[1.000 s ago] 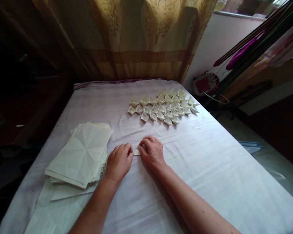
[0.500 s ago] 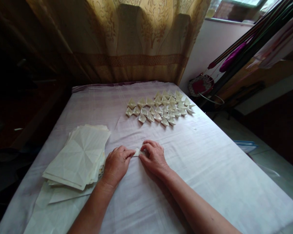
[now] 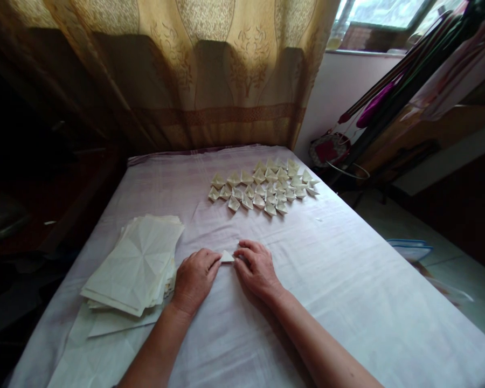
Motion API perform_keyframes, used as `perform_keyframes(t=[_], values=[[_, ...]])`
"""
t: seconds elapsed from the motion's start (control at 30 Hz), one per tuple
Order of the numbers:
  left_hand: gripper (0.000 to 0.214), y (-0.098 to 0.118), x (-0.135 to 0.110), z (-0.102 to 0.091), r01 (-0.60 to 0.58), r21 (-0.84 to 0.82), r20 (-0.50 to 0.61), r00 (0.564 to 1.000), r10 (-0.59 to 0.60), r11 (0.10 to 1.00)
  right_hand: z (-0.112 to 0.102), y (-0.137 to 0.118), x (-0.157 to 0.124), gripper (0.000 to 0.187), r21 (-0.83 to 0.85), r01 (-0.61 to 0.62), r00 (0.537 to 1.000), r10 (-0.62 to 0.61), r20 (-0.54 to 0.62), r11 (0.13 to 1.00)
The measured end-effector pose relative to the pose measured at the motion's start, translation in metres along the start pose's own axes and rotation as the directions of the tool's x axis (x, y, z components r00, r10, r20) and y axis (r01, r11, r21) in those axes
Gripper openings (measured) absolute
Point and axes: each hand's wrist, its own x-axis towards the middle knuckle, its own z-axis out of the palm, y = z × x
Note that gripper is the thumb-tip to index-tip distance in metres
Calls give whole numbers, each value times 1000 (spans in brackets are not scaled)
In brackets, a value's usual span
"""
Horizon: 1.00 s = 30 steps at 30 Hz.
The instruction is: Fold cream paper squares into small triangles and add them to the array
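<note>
A small folded paper triangle (image 3: 227,257) lies on the cloth-covered table between my hands. My left hand (image 3: 196,276) has its thumb and fingers pinched on the triangle's left corner. On the other side, my right hand (image 3: 257,265) is bent with its fingertips at the right corner, thumb and index close together. The triangle's two ends are partly hidden by the fingers. Left of my left hand is a stack of creased pale paper sheets (image 3: 133,264). Farther back stand several small folded paper boats (image 3: 259,188) in rows.
The table (image 3: 327,302) has a pale checked cloth. A patterned gold curtain (image 3: 234,81) hangs behind its far edge. To the right, beyond the table, are a small bag (image 3: 329,150) and hanging clothes (image 3: 461,75).
More of the paper triangle shows between my hands now, and the right fingers have shifted slightly off it. The camera view has tilted up a little.
</note>
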Motion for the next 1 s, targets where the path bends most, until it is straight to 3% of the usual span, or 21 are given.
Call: perform_keyframes(t=[0.2,0.4,0.67,0.83,1.0], values=[[18,4,5,4,123,-125,-27,992,-127,985,9,-2,-2,21,33,16,997,-13,-74,999],[20,12,13,0,294,-331,16,952,-306,897,18,-9,15,23,107,21,998,-13,-69,994],[36,-1,33,17,318,-515,34,935,-352,796,26,-14,38,28,245,-12,1000,17,-21,969],[43,-5,38,25,342,-589,23,913,-408,732,27,-11,41,31,339,51,999,-48,-17,939],[44,-5,37,23,357,-565,-10,899,-439,744,24,-8,41,37,349,56,996,-76,43,936]])
